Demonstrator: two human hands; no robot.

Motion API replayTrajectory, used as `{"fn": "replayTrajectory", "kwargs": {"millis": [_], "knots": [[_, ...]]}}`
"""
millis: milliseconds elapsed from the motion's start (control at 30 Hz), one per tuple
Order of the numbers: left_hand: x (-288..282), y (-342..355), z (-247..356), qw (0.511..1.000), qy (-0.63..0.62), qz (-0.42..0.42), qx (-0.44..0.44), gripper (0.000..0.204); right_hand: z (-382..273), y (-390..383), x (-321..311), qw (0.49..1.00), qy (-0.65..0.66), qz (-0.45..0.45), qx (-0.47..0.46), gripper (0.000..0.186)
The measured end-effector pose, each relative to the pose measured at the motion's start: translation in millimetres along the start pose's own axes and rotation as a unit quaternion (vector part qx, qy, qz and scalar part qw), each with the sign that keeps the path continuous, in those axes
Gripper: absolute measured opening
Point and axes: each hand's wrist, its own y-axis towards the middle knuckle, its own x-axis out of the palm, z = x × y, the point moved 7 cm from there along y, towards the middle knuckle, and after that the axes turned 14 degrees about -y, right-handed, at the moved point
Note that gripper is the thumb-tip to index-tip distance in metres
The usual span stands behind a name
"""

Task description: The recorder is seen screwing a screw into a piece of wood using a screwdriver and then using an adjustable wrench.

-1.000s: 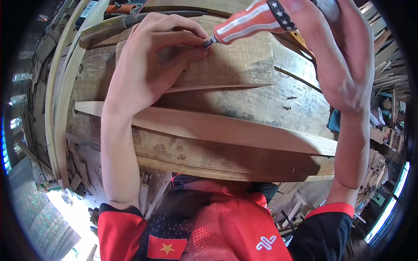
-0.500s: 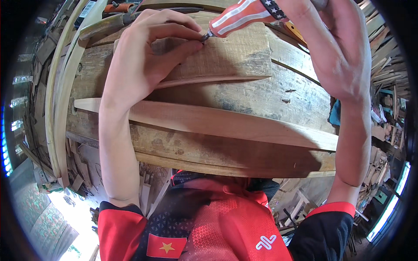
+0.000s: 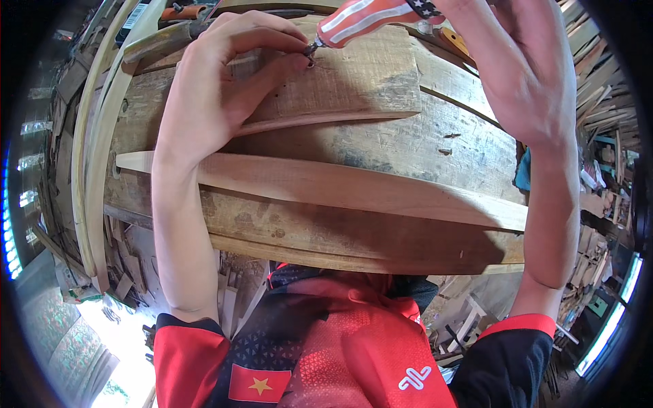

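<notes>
My right hand [image 3: 520, 78], at the upper right, is wrapped round a red-and-white striped handheld tool [image 3: 367, 22] with a dark star-patterned band. Its narrow metal tip points down and left onto a rough wooden board [image 3: 367, 75]. At that tip my left hand [image 3: 218, 88] is closed in a pinch, thumb and fingertips together. Whatever those fingers hold is too small to make out. A tiny pale bit lies just below the tip. Closer to me, a long tapered wooden strip [image 3: 340, 178] lies across the bench, passing beneath my left forearm.
The worn wooden bench [image 3: 449, 153] carries all this. Curved wooden strips [image 3: 95, 136] stand along its left end. A wooden-handled tool [image 3: 160, 42] lies at the back left, and a yellow piece [image 3: 457, 44] sits behind the board. Stacked wood scraps [image 3: 602, 102] fill the right side.
Both hands, the striped tool and the board beneath have shifted slightly left and away from me. The long tapered strip has barely moved.
</notes>
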Motion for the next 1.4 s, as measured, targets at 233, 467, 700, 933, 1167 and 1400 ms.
{"fn": "replayTrajectory", "kwargs": {"millis": [233, 467, 700, 933, 1167, 1400], "knots": [[1.2, -0.8, -2.6, 0.999, 0.006, -0.004, -0.042, 0.018, 6.2, -3.8, 7.3, 0.998, 0.015, -0.040, 0.049, 0.022], [6.2, 3.9, 10.1, 0.997, 0.051, -0.047, -0.024, 0.023, 6.8, -3.9, 6.1, 0.994, 0.036, -0.057, 0.080, 0.022], [7.5, 2.7, 8.8, 0.998, 0.030, -0.037, -0.043, 0.027, 5.9, -4.3, 7.1, 0.999, 0.028, -0.025, 0.024, 0.020], [9.2, -1.1, -1.4, 0.994, -0.061, -0.010, -0.093, 0.030, -0.6, -11.3, 3.4, 0.998, 0.012, 0.001, 0.057, 0.018], [14.6, 2.3, 9.1, 0.999, 0.017, -0.030, -0.008, 0.031, 3.1, -12.7, -0.8, 0.995, -0.037, -0.042, 0.080, 0.018], [16.1, 1.7, -5.6, 0.991, -0.110, -0.013, -0.080, 0.029, -0.3, -15.1, -4.3, 0.998, -0.029, -0.014, 0.057, 0.018]]}}
